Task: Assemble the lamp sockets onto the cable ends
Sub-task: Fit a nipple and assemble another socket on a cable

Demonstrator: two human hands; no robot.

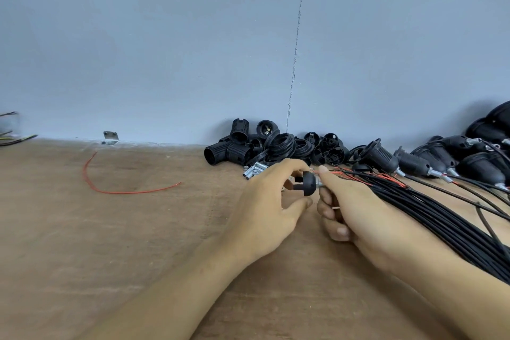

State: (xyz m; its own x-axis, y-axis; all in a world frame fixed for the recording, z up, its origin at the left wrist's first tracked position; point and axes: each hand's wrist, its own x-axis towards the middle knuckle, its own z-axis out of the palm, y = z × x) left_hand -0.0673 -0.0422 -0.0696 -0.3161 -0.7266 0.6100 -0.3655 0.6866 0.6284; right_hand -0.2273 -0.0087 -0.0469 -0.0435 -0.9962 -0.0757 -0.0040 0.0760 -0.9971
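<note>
Both hands meet over one joint. Our left hand (265, 201) curls its fingers round a black socket cap (308, 184), with the thumb loose beneath it. Our right hand (356, 210) pinches a cable end (320, 184) between forefinger and thumb right against the cap, and its other fingers are folded in below. We cannot tell whether the end has passed through the cap's hole.

All of this hovers just above the wooden table (124, 243). Across the table from our right forearm runs the thick cable bundle (447, 223), black, with thin red and black leads fanning out near the fingertips. Against the wall lies the heap of loose socket parts (276, 146), threaded bodies and rings tumbled together. To its right is a row of finished sockets (414, 164), each with a cable leaving its tail. Well apart on the left is a stray red wire (121, 190). Just beyond our left knuckles are a few short metal tubes (255, 170), and a small bracket (111, 137) sits at the wall's foot.

We judge that we are threading the cap onto this cable, an early step for this socket. The next move calls for keeping the cap square while the right hand feeds the leads through. After that we must reach to the heap for a matching body, taking care that the fine leads do not snag or splay.
</note>
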